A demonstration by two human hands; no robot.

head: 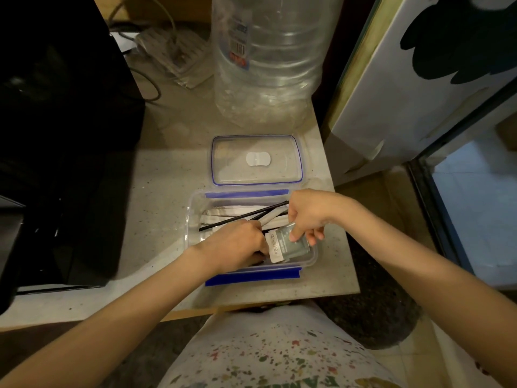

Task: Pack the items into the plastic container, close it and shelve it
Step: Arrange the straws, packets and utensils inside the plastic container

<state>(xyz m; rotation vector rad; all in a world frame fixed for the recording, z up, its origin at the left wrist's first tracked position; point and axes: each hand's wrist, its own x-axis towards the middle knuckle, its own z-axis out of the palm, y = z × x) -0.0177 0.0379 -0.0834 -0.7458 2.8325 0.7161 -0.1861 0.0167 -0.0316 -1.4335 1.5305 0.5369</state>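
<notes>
Here both hands work inside the open plastic container (195, 219), which sits on the pale countertop (167, 177) directly in front of the person, its long sides running left to right and edged by blue latches (253, 277). The lid (256, 161) lies flat just beyond the container's far side, apart from it, with its long axis parallel to the container's; closing calls for bringing it toward the person and down over the rim.

The right hand (306, 217) reaches in from the right, fingers curled downward, and pinches the upper edge of a grey sachet (292, 247) near the container's right front corner. The left hand (237, 242) enters from the left front with fingers curled into the contents; it meets the white label strip (275, 247) at the sachet's left edge, but whether it grips the strip or only presses against it cannot be told, since the fingertips are hidden.

Behind the hands, white paper sticks (237, 214) lie lengthwise along the container's far half, and thin black straws (240, 217) cross them on a diagonal, rising toward the right.

Judged from this layout, packing is under way and the lid is not yet on. The right hand is the nearer to the lid.

A large clear water bottle (268, 60) stands beyond the lid.
</notes>
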